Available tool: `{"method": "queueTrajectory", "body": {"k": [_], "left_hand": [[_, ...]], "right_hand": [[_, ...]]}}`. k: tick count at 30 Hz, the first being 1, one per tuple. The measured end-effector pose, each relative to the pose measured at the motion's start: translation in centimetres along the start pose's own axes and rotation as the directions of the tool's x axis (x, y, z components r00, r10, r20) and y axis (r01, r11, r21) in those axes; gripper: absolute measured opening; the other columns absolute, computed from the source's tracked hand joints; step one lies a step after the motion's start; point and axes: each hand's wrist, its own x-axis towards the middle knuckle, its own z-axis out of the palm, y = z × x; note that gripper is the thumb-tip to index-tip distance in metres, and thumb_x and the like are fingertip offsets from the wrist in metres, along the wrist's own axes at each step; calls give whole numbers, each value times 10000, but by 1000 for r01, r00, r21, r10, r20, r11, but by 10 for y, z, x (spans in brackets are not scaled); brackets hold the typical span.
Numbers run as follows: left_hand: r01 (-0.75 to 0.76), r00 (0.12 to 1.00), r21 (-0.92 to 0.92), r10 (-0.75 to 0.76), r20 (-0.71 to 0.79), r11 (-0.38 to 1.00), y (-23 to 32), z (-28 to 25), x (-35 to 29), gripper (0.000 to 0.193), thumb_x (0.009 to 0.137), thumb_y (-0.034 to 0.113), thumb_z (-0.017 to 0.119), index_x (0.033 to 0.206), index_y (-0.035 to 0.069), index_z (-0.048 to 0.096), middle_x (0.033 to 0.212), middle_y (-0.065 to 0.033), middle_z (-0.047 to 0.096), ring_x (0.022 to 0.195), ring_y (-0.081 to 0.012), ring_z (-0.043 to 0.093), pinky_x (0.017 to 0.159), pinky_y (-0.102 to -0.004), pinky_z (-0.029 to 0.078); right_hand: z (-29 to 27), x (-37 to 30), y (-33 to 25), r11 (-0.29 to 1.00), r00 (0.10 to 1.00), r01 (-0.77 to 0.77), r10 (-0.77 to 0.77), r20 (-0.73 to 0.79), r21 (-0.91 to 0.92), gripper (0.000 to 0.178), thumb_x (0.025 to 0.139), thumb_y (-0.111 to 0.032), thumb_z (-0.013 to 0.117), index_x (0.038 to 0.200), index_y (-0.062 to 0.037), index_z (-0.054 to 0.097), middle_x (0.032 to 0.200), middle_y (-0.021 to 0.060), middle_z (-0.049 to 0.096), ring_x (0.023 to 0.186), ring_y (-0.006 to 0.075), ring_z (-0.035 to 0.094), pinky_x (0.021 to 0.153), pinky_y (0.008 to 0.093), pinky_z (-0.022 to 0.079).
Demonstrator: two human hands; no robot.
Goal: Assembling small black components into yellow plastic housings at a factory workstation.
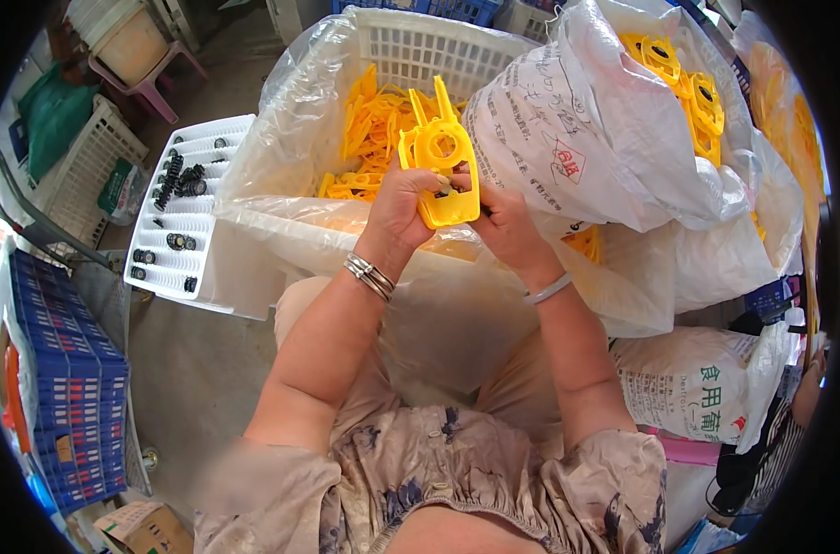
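In front of me I hold up a yellow plastic part [460,211], a frame with a round ring in its upper half and two long prongs pointing away from me. My left hand [400,210] grips its lower left side, the thumb lying across the front. At the lower right edge, my right hand [514,233] is closed on the same part, some of its fingers hidden behind the frame. Something small and dark shows in the opening near my fingertips, too small to name. Just beyond lies a heap of similar yellow parts [379,125] in a plastic-lined white crate [411,46].
On the left, a white ribbed tray [198,222] carries several small black ring-like pieces [192,187]. White woven sacks [577,120] bulge on the right, with more yellow parts [706,115] on top. Blue crates [74,397] stand stacked at far left. Another sack [678,379] lies at lower right.
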Motion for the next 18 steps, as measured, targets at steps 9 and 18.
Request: {"method": "queueTrajectory", "body": {"k": [9,18], "left_hand": [[24,994,84,-33,108,996,0,0,-1,520,613,-102,448,1120,8,406,989,-146,538,855,-256,599,734,-380,536],[125,989,-204,-106,104,971,0,-14,3,486,713,-54,486,1181,36,392,1103,-187,519,1020,-346,534,876,-463,457]], "right_hand": [[-6,-1,3,990,999,35,-30,40,-135,249,758,-60,600,1006,-42,604,756,145,608,659,270,616,590,283,476],[-3,-1,-14,972,965,147,-181,-189,-183,174,768,-8,562,935,-1,612,707,114,608,602,165,602,565,253,459]]}}
